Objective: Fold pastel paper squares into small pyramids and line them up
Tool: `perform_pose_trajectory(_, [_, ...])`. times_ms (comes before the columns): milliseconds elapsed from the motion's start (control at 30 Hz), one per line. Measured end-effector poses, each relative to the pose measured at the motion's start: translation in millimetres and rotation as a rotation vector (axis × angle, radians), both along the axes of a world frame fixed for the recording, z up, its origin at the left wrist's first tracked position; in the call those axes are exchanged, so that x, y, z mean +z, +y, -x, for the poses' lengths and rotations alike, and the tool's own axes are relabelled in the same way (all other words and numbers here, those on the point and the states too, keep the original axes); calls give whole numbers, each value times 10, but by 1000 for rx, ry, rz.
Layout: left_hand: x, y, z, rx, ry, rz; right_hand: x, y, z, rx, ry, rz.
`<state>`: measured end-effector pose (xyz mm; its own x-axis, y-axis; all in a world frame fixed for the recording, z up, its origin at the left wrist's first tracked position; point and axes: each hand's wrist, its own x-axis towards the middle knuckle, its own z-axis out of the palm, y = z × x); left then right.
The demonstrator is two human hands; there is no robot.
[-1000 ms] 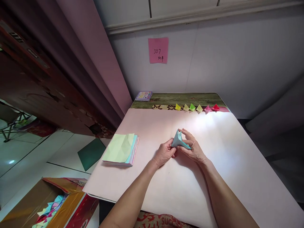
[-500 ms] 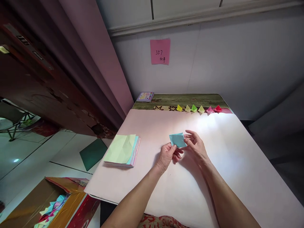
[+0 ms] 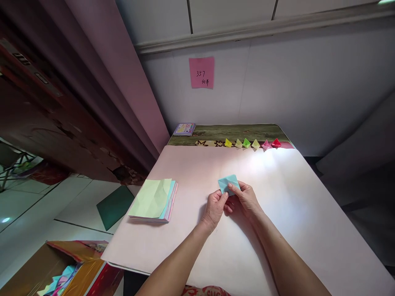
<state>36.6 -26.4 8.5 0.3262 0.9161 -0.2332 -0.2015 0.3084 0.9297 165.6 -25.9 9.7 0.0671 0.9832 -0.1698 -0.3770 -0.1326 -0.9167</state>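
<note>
Head view: blue paper [image 3: 226, 181] — a flat folded square, apparently part-done — is pinched btwn L hand [image 3: 215, 207] & R hand [image 3: 247, 199], over the table [image 3: 197, 164]. Beyond the grip, six folded pieces [image 3: 256, 144] are lined up, seemingly finished; loose sheets [image 3: 151, 199] are left unfolded, to its left.

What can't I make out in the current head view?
All in the head view:
- Underside of the blue paper: hidden by its upper face.
- Fingertips behind it, of the left hand and right hand: partly hidden by the paper.
- Sheet stack: lower faces covered by the top sheet.
- Cardboard box: cut off by the bottom edge.
- Printed pack: lettering too small.
</note>
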Motion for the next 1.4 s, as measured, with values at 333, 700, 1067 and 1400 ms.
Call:
perform_pose_trajectory(333, [109,131,23,81,-23,43,-15,31,-61,-1,-58,53])
perform_pose_trajectory(700, [-47,169,57,198,24,33,-91,66,-125,-121,-501,-254])
perform_pose_trajectory(1067, [-30,128,146,160,-107,25,-103,36,-103,-129,-657,-426])
perform_pose_trajectory(1400, [-44,131,160,64,-159,-44,-31,27,-83,-165,-852,-526])
